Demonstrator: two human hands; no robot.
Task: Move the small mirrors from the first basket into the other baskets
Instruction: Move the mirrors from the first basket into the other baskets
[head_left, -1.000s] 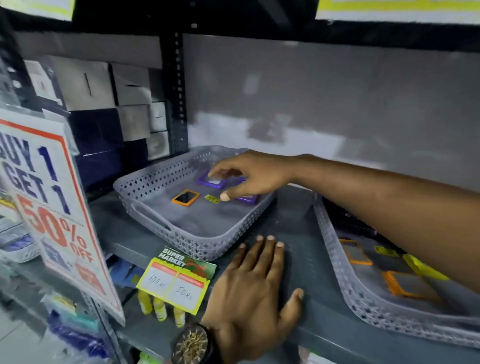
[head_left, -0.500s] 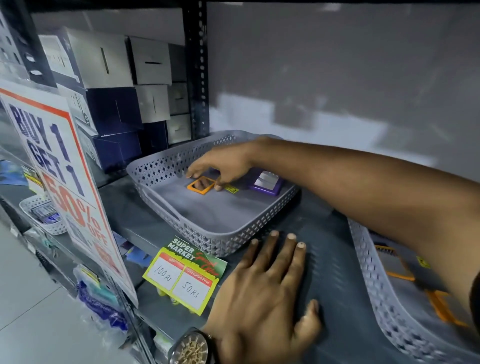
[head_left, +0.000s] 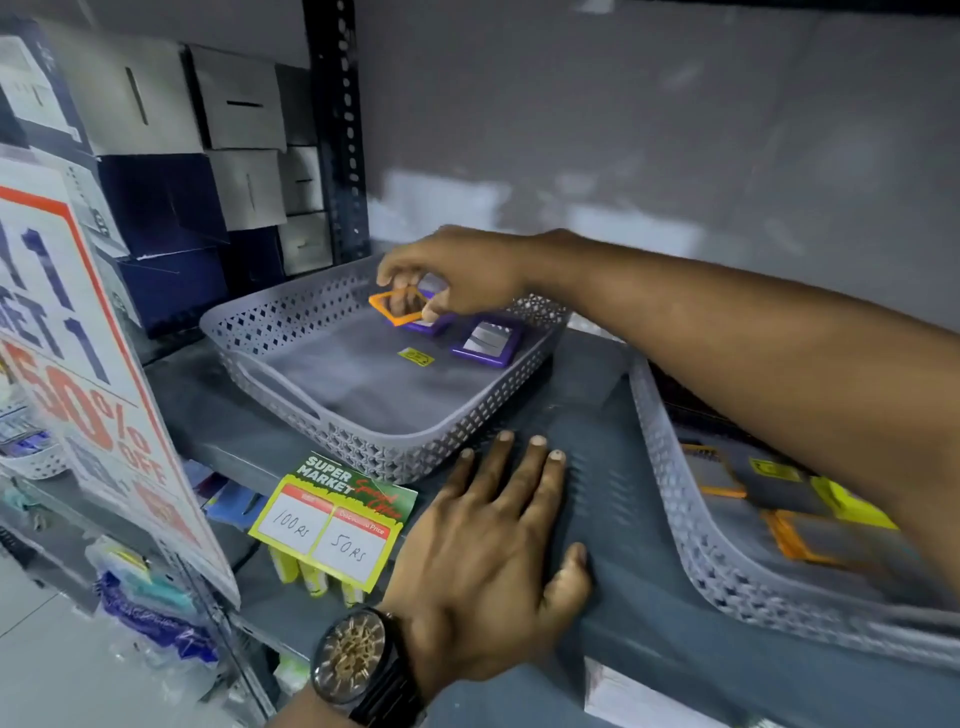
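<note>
A grey perforated basket (head_left: 332, 431) sits on the dark shelf at centre left. My right hand (head_left: 457, 273) reaches across into it and pinches a small orange-framed mirror (head_left: 397, 306), lifted and tilted above the basket floor. Two purple-framed mirrors lie in the basket: one (head_left: 487, 340) in the open near the right wall, one (head_left: 428, 326) partly under my fingers. A yellow sticker (head_left: 415, 357) lies on the basket floor. My left hand (head_left: 493, 551), a watch on its wrist, rests flat on the shelf with fingers spread. A second grey basket (head_left: 691, 540) at right holds orange-framed mirrors (head_left: 795, 538).
A dark metal upright (head_left: 337, 130) stands behind the first basket, with stacked grey and navy boxes (head_left: 208, 150) to its left. A "Buy 1 Get 1 50% off" sign (head_left: 78, 374) hangs at left. A price tag (head_left: 337, 519) hangs from the shelf edge.
My right hand moved from the purple mirrors to the orange-framed mirror, gripped it and raised it off the basket floor. My left hand stayed flat on the shelf.
</note>
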